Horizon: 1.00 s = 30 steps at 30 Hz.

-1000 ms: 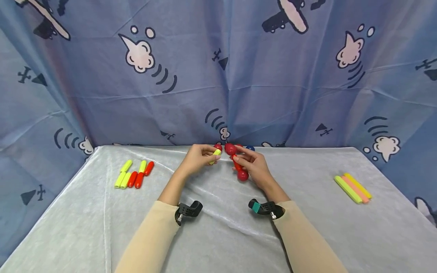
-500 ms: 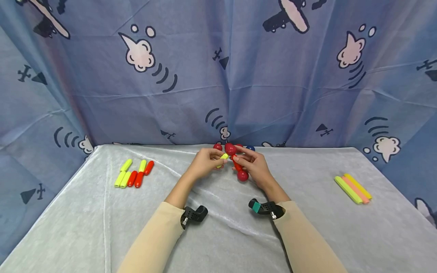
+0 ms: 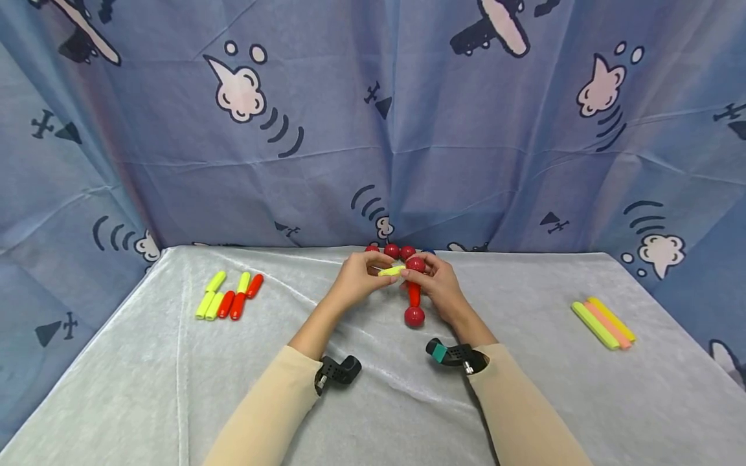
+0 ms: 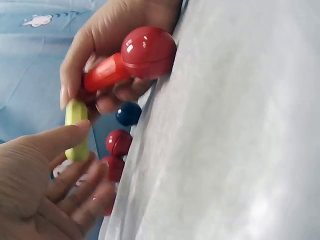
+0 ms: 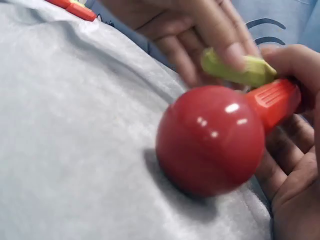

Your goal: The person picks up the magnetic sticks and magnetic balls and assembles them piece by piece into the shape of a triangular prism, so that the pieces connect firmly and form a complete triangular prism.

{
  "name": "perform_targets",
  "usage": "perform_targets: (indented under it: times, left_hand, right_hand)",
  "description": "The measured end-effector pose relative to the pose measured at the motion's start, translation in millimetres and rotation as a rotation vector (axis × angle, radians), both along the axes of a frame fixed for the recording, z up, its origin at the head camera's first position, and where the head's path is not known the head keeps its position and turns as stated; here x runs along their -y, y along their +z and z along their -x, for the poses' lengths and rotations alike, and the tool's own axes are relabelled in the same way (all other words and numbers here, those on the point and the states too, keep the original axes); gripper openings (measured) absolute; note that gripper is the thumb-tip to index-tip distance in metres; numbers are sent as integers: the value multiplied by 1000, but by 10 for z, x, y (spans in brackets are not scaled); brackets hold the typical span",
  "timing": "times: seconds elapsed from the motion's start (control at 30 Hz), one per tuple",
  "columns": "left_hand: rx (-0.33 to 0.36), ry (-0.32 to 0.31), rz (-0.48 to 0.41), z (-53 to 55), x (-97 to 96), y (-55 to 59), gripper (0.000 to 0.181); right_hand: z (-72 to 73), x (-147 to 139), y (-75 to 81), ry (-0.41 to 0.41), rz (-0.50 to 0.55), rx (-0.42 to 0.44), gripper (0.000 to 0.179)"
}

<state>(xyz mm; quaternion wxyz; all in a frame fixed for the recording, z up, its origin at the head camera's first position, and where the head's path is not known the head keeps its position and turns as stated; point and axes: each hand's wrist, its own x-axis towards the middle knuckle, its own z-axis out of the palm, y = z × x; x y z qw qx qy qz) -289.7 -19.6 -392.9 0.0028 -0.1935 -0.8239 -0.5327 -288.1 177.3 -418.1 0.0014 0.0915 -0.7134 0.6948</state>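
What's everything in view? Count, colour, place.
Cloth: 1, pale grey, covering work surface
Held short stick: 1, yellow-green, in left hand
Ball-ended stick: 1, red, in right hand
End balls: 2, red, on that stick
Loose red balls: 3, red, cloth's far edge
Blue ball: 1, blue, right of those
Loose short sticks: 7, four yellow-green, three red, cloth's left
Long sticks: 3, yellow-green, salmon, yellow, cloth's right
Curtain: 1, printed blue, behind
Wrist cameras: 2, black, one per wrist
Sleeves: 2, beige, forearms
Left hand, right hand: 2, bare, far middle

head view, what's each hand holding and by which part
Left hand: yellow stick, near its middle. Right hand: red dumbbell shape, by its upper end.
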Motion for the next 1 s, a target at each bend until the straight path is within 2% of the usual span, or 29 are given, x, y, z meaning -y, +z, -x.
perform_targets:
  times: [0.1, 0.2, 0.27, 0.37, 0.43, 0.53, 0.67, 0.83, 0.93, 1.0]
  left_hand:
    - [8, 47, 67, 23, 112, -12, 38]
    - [38, 135, 106, 58, 267, 22, 32]
    - [49, 185, 107, 96, 348, 59, 28]
    - [63, 218, 113, 152, 403, 96, 28]
    - [60, 227, 140, 178, 406, 89, 29]
    - [54, 265, 216, 199, 378, 47, 29]
    - [14, 302, 315, 250, 280, 13, 35]
    - [-60, 262, 376, 404, 135, 11, 45]
    - [-67, 228, 398, 501, 72, -6, 41]
    - [-73, 211, 407, 525, 46, -13, 36]
  right_hand:
    - [7, 13, -9, -37, 156, 45, 43]
    - [34, -5, 0, -79, 299, 83, 43]
    - [66, -39, 13, -122, 397, 85, 37]
    - [104, -93, 25, -190, 512, 55, 22]
    - [110, -97, 18, -223, 535, 49, 20]
    - [94, -55, -15, -211, 434, 56, 24]
    - [68, 3, -57, -186, 196, 17, 45]
    - [50, 16, -77, -206, -32, -41, 43]
    - [39, 4, -69, -193, -148, -72, 39]
    - [35, -3, -59, -176, -196, -91, 38]
